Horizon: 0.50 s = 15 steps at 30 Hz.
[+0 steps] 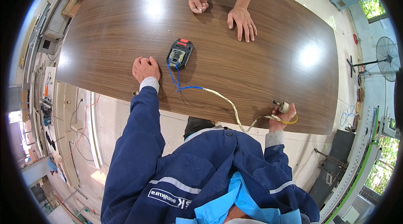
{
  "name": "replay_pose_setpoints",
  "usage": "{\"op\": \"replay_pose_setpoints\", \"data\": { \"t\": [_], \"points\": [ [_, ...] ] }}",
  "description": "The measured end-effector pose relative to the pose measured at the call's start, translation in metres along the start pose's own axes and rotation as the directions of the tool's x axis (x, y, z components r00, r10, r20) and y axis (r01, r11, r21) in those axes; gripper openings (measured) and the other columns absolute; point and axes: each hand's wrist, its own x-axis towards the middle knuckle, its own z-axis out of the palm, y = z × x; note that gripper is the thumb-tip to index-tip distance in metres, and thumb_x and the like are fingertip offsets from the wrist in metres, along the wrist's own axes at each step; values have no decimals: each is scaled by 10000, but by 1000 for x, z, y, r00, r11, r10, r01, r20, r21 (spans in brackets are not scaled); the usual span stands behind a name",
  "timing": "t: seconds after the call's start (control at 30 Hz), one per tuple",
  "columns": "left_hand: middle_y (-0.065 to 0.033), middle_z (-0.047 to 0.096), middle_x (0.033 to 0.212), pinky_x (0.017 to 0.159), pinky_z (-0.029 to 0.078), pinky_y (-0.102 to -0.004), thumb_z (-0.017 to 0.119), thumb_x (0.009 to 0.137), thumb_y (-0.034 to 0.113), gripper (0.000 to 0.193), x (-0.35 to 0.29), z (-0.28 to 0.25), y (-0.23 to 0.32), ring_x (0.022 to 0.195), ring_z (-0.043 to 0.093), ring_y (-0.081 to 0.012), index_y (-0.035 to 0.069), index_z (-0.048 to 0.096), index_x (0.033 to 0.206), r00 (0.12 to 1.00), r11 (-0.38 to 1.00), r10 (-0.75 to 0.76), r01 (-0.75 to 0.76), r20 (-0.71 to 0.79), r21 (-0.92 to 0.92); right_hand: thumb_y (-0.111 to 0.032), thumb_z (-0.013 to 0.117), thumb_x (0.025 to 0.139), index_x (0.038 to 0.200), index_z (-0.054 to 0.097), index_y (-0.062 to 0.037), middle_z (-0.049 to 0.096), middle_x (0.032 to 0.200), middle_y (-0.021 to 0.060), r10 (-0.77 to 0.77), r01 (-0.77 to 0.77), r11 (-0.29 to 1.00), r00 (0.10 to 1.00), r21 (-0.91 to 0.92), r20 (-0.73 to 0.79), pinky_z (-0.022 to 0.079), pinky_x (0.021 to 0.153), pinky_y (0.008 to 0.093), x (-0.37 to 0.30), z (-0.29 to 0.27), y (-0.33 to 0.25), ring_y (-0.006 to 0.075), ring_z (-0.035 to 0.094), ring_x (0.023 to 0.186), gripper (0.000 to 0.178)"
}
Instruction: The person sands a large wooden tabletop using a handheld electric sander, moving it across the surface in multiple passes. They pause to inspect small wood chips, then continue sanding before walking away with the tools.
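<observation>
My right hand (278, 123) is closed around a small motor-like cylinder (284, 107) with a pale round end and a short dark tip. A yellow wire (295, 119) loops beside the fingers. From this hand a cream-wrapped cable (230, 105) runs left across the wooden board, turning into blue wires (178, 82). These wires reach a black power-tool battery pack (179, 54) with red parts, lying on the board. My left hand (147, 68) rests on the board left of the battery, fingers curled under; whatever they may enclose is hidden.
Across the board (105, 35) a co-worker's closed hand (198, 0) and spread hand (242, 23) rest near the far edge. A standing fan (386, 59) is at the right. Shelves with tools and cables (47, 110) line the left. A dark metal stand (333, 165) is at lower right.
</observation>
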Motion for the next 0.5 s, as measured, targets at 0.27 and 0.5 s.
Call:
{"op": "replay_pose_setpoints", "data": {
  "t": [0.27,0.5],
  "points": [
    [-129,611,1379,1147,371,-492,631,977,399,305,0,3,-2,1351,516,-321,118,729,909,999,1000,17,-18,-33,-12,-566,619,956,888,577,-129,630,689,46,-6,6,1000,1000,-6,21,437,423,277,-7,4,-3,167,613,530,444],
    [-122,610,1355,1147,363,-494,640,971,373,285,-1,6,-2,1342,516,-323,116,711,870,999,1000,17,-18,-51,-25,-545,610,963,904,573,-135,633,701,41,1,-1,1000,999,0,34,452,418,283,-10,6,-7,173,620,535,416]
  ]
}}
